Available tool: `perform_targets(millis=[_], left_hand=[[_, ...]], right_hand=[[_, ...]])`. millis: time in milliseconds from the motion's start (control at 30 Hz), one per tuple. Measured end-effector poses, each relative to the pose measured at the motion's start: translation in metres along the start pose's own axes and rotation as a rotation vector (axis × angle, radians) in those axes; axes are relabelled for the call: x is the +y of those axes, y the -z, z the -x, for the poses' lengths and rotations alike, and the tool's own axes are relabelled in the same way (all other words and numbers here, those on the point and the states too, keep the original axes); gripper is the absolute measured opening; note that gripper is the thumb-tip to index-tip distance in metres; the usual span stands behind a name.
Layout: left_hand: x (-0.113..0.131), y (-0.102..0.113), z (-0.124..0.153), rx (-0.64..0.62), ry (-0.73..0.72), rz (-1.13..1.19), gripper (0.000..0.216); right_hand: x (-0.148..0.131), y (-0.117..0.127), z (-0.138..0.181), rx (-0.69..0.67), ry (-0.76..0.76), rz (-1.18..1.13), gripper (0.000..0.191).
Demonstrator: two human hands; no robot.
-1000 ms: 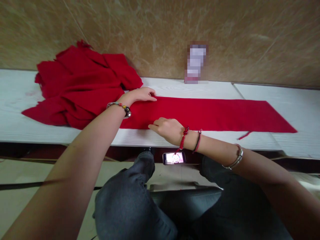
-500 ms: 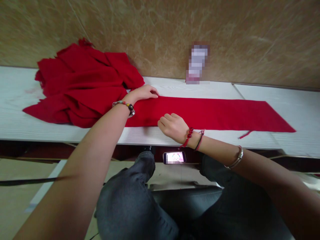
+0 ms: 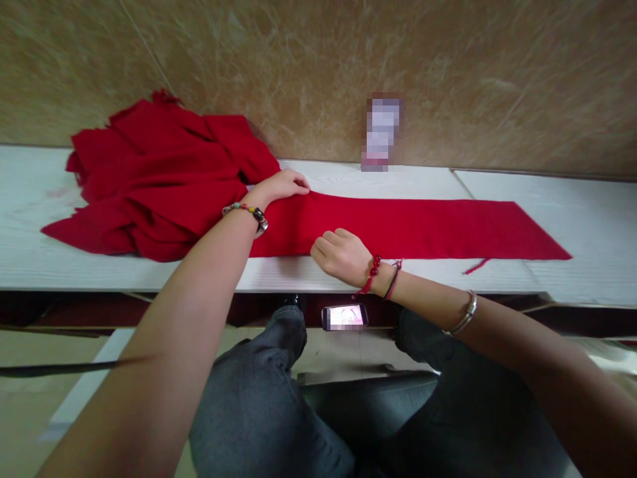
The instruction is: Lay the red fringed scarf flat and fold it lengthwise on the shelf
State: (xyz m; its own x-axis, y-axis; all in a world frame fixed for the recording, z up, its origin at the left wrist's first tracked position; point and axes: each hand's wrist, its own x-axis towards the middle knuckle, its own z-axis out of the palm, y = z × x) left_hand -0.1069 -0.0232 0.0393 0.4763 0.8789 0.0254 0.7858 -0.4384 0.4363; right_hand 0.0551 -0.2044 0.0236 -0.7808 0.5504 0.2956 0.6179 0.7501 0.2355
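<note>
A long strip of red cloth lies flat across the white tabletop, its right end cut on a slant. At the strip's far edge, my left hand is closed, thumb and fingers pinching the border. My right hand is curled into a fist at the near edge, knuckles up; its fingertips are hidden where they meet the cloth. Left of my hands, the rest of the red cloth is heaped in loose folds with fringed edges showing.
A brown marbled wall rises behind the white table. A blurred-out packet leans against it. Below the table's front edge is a phone with a lit screen, above my knees. A red thread sticks out from the cloth's near edge.
The view has shifted slightly, so the scene sits a little lower and left. Near my left hand the strip's far edge now curves up slightly. Both hands keep their places on the cloth.
</note>
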Motion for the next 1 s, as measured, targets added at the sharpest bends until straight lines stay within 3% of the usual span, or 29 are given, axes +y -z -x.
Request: perform_targets(millis=[200, 333, 467, 600, 700, 800, 900, 1000], left_hand=[[0.024, 0.017, 0.004, 0.1, 0.096, 0.214, 0.023], [0.059, 0.032, -0.01, 0.129, 0.03, 0.474, 0.018], [0.124, 0.046, -0.035, 0.227, -0.09, 0.679, 0.018], [0.204, 0.047, -0.068, 0.211, -0.201, 0.787, 0.021], [0.256, 0.031, -0.099, 0.199, -0.272, 0.764, 0.019], [0.297, 0.001, -0.129, 0.128, -0.312, 0.74, 0.017], [0.326, -0.04, -0.15, 0.07, -0.319, 0.728, 0.017], [0.338, -0.086, -0.162, 0.016, -0.297, 0.659, 0.023]], right_hand=[[0.012, 0.031, 0.012, 0.044, -0.059, 0.03, 0.041], [0.034, 0.064, 0.035, 0.128, -0.149, 0.062, 0.039], [0.069, 0.102, 0.072, 0.21, -0.28, 0.233, 0.039], [0.112, 0.134, 0.126, 0.257, -0.388, 0.483, 0.038], [0.141, 0.145, 0.175, 0.269, -0.465, 0.592, 0.034], [0.164, 0.144, 0.224, 0.285, -0.5, 0.616, 0.027], [0.181, 0.129, 0.265, 0.283, -0.514, 0.619, 0.021], [0.194, 0.106, 0.298, 0.231, -0.57, 0.585, 0.02]])
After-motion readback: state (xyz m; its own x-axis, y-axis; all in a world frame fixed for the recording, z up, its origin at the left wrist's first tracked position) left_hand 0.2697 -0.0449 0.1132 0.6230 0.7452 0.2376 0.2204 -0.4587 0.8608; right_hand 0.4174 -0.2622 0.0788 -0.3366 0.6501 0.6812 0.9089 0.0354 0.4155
